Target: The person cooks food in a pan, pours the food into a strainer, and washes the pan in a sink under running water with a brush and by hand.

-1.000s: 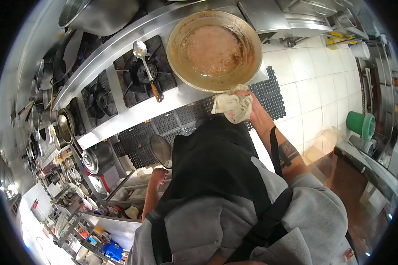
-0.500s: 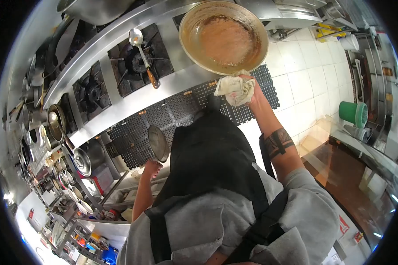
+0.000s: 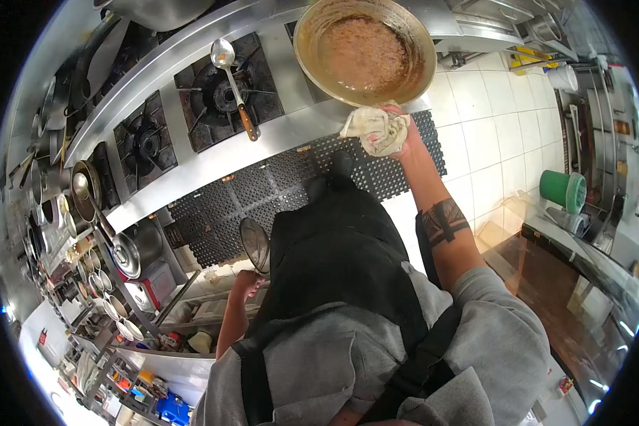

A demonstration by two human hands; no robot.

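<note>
One wide metal pan [image 3: 420,67] of brownish food [image 3: 366,53] sits at the edge of a stove [image 3: 291,131], just beyond the right hand [image 3: 403,138], whose fingers, partly hidden, are closed on a bunched cloth [image 3: 378,131] at the near rim. The left hand [image 3: 247,285], fingers curled together, grips a round strainer [image 3: 254,245] beside a black apron [image 3: 334,263], well apart from the pan.

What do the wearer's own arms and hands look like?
The left hand shows no glove; the right hand is partly hidden. A short grey sleeve ends high on the right arm, which carries a dark, blocky tattoo.
</note>
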